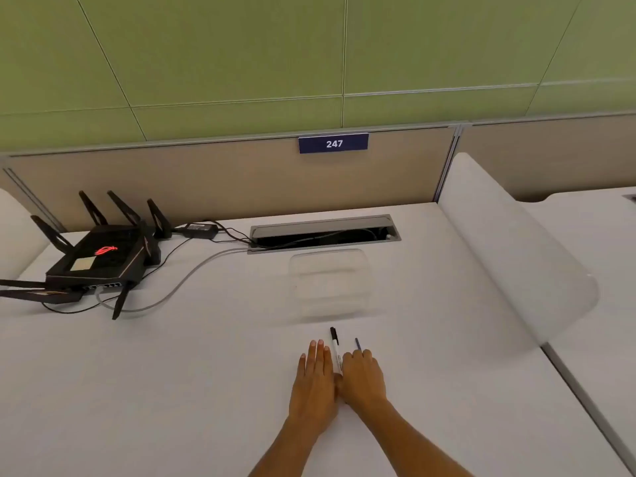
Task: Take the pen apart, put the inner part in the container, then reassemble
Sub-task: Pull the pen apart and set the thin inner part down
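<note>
The pen (pixel 335 349), white-barrelled with a black cap at its far end, lies on the desk (pixel 192 366) in the narrow gap between the two hands, its near end hidden where the thumbs meet. A second, thinner blue piece (pixel 357 344) pokes out just beyond the right hand's knuckles; whether it is another pen or a loose part I cannot tell.

The step in hand looks like the first pick-up, with nothing yet taken apart. To do it well, pinch the barrel near its middle with one hand and keep the other free for the capped end, so the two halves can be pulled or twisted straight along the pen's own line (a sideways tug is likelier to send the inner part rolling off). Lift it clear of the desk before separating it.

The left hand (pixel 315 383) lies flat, palm down, fingers straight and together, holding nothing; its forefinger side runs just beside the pen. The right hand (pixel 361 376) is loosely curled with the fingers bent under, resting against the pen's other side; whether it grips the blue piece beneath it cannot be told from here.

The clear container (pixel 328 284) sits beyond the fingertips, straight ahead of both hands and apart from the pen's cap, looking empty
</note>
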`<state>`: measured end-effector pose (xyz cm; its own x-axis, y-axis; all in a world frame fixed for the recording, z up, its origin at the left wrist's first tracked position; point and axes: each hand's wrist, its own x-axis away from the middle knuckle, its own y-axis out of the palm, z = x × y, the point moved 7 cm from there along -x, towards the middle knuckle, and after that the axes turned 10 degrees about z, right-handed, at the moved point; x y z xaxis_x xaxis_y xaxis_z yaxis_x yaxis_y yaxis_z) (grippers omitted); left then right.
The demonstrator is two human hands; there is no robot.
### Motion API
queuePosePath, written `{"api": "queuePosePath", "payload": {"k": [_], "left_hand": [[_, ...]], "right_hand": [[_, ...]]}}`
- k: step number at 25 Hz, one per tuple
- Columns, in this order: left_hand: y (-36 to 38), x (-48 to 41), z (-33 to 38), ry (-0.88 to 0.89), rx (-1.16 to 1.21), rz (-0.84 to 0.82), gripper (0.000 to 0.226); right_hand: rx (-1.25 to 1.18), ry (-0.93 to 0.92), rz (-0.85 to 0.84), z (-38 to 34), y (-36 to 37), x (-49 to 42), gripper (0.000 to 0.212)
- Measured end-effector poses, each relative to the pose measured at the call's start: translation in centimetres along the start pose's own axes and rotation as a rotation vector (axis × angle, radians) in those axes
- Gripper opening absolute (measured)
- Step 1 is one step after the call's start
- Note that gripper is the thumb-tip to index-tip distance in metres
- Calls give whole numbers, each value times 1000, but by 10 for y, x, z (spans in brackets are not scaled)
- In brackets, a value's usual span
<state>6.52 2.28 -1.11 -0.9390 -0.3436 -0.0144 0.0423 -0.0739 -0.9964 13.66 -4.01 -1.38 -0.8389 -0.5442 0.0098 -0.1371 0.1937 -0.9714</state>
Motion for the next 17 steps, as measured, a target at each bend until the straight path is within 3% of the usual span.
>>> {"api": "queuePosePath", "payload": {"k": [7, 10, 14, 17], "left_hand": [[11, 8, 1, 1, 33, -109, 59], [10, 6, -4, -73, 153, -113, 59], [-13, -1, -26, -494, 698, 78, 51], [-21, -9, -36, -725, 1040, 71, 35]], "right_hand": [[-49, 80, 9, -1, 3, 4, 25], [-70, 56, 18, -1, -1, 3, 24], [-135, -33, 32, -5, -13, 1, 25], [-169, -147, 35, -13, -28, -1, 27]]}}
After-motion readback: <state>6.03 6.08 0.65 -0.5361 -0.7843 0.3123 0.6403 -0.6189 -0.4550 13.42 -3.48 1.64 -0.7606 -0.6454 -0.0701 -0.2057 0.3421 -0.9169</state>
